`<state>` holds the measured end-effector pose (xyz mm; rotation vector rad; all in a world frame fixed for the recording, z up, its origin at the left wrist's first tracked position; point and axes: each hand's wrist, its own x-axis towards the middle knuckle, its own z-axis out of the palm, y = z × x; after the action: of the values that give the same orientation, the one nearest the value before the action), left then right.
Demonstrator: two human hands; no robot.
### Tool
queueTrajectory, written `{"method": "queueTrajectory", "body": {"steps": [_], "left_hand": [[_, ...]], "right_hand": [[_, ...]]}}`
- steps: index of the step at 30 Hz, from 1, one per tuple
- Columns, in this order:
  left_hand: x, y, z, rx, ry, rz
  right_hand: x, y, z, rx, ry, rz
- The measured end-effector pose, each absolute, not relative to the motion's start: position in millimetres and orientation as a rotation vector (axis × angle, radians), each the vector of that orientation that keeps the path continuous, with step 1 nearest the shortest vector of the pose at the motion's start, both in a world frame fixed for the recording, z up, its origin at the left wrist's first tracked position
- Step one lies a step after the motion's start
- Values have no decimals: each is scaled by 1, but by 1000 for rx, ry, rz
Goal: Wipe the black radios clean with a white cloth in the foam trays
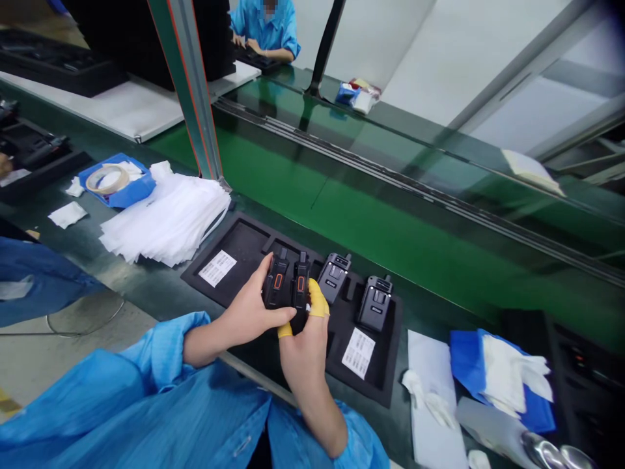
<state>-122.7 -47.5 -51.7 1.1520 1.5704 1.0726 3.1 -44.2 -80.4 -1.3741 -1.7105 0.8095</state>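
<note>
Two black radios side by side over the foam tray; left hand and right hand close together, clamped around the pair. Probably a handling step; next move likely calls for steady support of both.

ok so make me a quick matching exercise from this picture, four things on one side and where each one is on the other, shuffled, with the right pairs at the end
Things:
1. roll of tape
2. stack of white sheets
3. two radios with orange marks
4. yellow finger covers

Places:
a. worn on the right hand
b. between the blue box and the black tray
c. in the blue box
d. held between the left hand and the right hand

Right pairs: 1-c, 2-b, 3-d, 4-a
</note>
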Motion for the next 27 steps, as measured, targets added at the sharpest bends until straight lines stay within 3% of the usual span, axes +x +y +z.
{"method": "queueTrajectory", "body": {"steps": [27], "left_hand": [[-121, -49, -55, 1212, 1572, 1082]], "right_hand": [[2, -45, -85, -1391, -1690, 830]]}}
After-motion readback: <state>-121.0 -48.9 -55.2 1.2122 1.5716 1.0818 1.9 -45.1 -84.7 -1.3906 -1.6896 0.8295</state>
